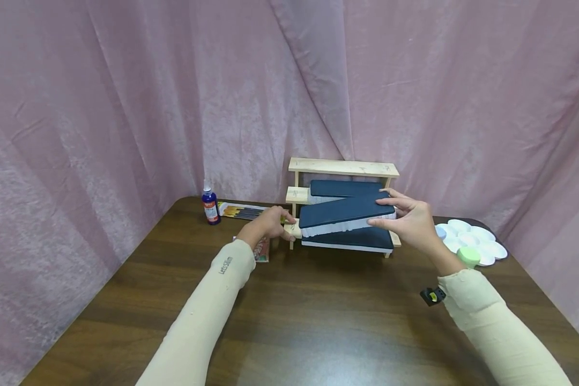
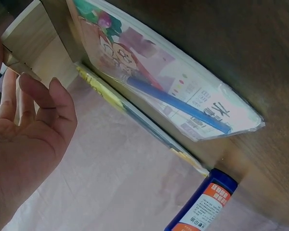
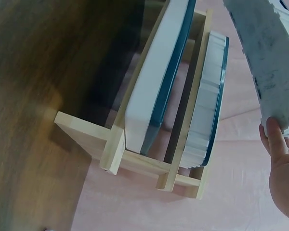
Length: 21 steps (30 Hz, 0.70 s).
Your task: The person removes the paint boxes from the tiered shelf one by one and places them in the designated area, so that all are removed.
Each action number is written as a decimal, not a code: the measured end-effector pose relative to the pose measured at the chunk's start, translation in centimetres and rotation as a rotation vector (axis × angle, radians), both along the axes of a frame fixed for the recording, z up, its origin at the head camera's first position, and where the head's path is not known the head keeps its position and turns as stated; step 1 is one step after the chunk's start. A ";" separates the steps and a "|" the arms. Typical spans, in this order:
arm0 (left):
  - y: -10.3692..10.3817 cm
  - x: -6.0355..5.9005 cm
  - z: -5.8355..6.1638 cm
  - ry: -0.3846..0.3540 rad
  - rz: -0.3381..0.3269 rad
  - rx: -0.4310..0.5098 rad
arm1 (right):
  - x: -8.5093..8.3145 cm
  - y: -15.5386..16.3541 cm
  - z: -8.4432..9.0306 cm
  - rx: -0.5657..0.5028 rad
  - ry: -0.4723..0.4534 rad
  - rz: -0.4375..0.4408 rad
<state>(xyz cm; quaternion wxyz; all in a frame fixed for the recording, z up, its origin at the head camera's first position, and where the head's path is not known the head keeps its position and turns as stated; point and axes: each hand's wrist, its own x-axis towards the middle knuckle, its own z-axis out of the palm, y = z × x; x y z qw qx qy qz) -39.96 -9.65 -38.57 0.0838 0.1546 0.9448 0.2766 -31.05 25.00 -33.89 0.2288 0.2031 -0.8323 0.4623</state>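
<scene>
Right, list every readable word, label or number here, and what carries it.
"Let's Slim", apparently: left sleeve.
"水", it seems: illustrated packet; its other characters are too blurred to read.
Blue bottle: label printed, too blurred to read.
Brush pack: any print is too small to read.

the brown table (image 1: 289, 321) carries rack (image 1: 342, 166), bottle (image 1: 210, 206), palette (image 1: 470, 239).

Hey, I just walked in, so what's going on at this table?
A person is handling boxes at a tiered wooden rack. Their right hand holds the right end of a dark-topped white box, raised and tilted at the rack's front. Their left hand seems to grip the left end of the rack's lowest level. One similar box sits on the middle level, another similar box on the lowest.
</scene>
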 end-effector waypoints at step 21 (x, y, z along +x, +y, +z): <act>0.2 0.3 0.5 -0.024 0.004 0.029 | 3.9 -2.3 1.3 0.005 0.056 0.120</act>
